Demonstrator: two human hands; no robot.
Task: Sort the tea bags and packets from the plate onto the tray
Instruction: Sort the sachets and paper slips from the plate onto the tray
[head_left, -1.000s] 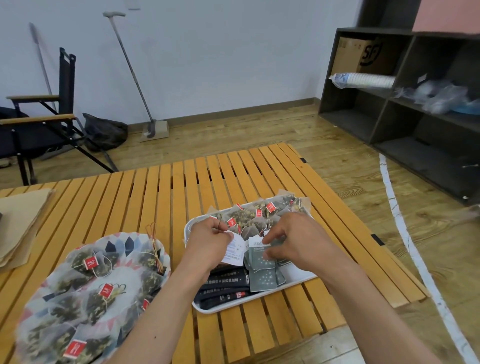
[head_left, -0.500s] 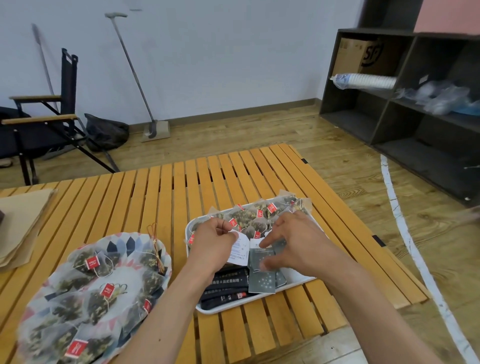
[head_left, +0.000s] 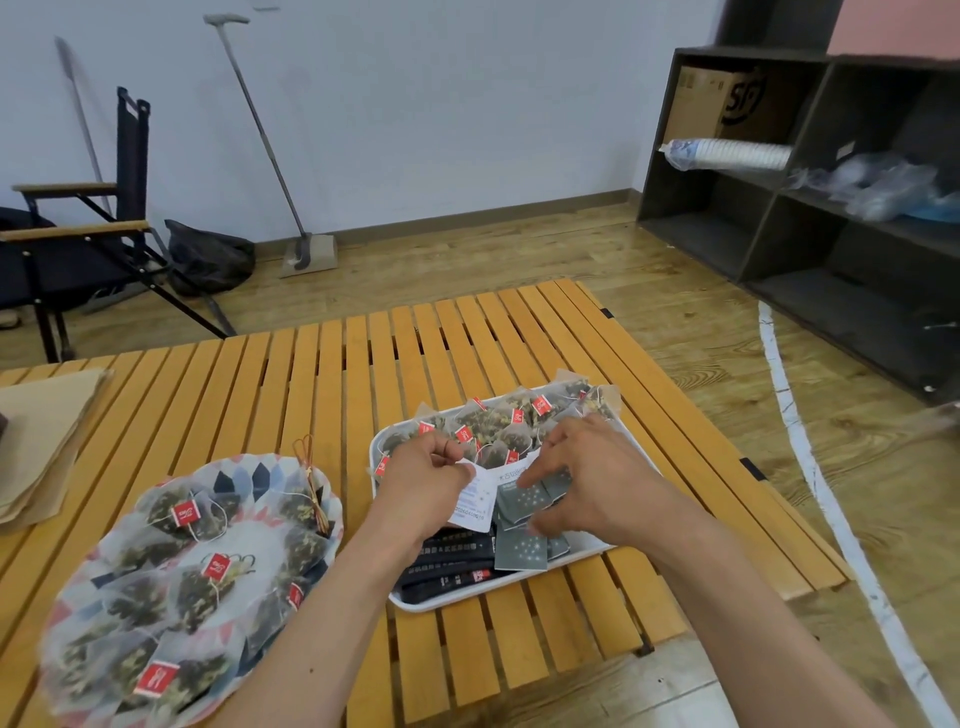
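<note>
over the white tray (head_left: 378, 470) on the slatted bench (head_left: 322, 374), left hand (head_left: 423, 480) pinches a white packet (head_left: 475, 499); right hand (head_left: 592, 478) fingers grip grey packets (head_left: 519, 501). tea bags (head_left: 187, 519) crowd the plate (head_left: 244, 470) just left.

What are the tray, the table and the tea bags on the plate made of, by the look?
Tray: probably plastic, white, smooth, with a rounded moulded rim.
Table: wood slats, orange-tan with a slight sheen; gaps and grain show.
Tea bags: fine see-through mesh, likely nylon or similar; dark leaves show through, with string and red paper tags.
Plate: unclear, perhaps paper or plastic; printed pattern, scalloped edge.
</note>
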